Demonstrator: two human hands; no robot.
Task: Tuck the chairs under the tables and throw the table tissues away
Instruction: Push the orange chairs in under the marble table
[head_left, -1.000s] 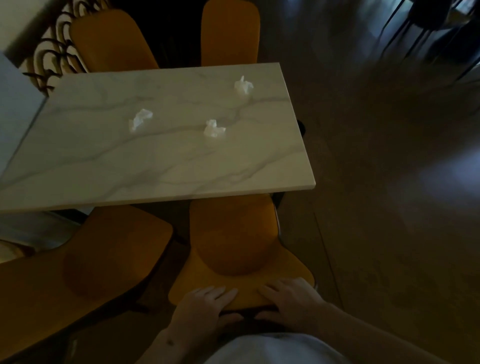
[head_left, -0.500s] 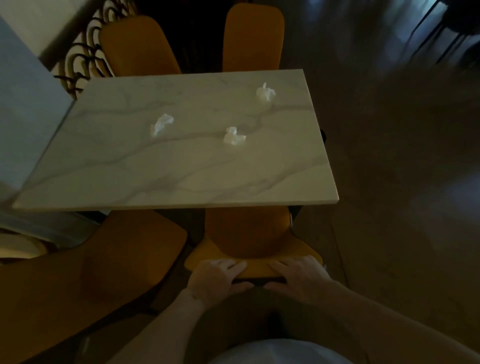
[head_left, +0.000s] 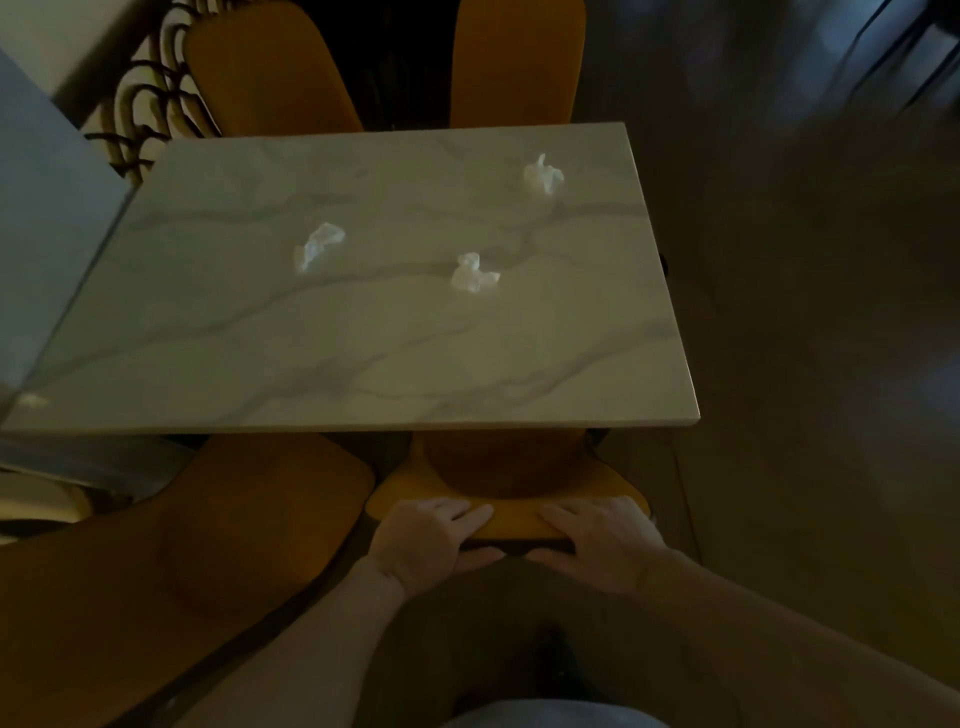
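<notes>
A marble-topped table (head_left: 260, 364) fills the middle of the view. Three crumpled white tissues lie on it: one left of centre (head_left: 318, 245), one near the middle (head_left: 471, 275), one at the far right (head_left: 543, 175). An orange chair (head_left: 509, 467) stands at the near right edge, its seat mostly under the tabletop. My left hand (head_left: 428, 538) and my right hand (head_left: 605, 540) both grip the top of that chair's backrest. A second orange chair (head_left: 182, 561) stands at the near left, pulled out and turned at an angle.
Two more orange chairs, one on the left (head_left: 270, 73) and one on the right (head_left: 519, 62), are pushed in at the table's far side. Another tabletop (head_left: 47, 249) adjoins on the left. Dark wooden floor (head_left: 805, 364) extends to the right.
The near right chair has slid forward under the table with both hands on its backrest. Less of its seat shows now.
</notes>
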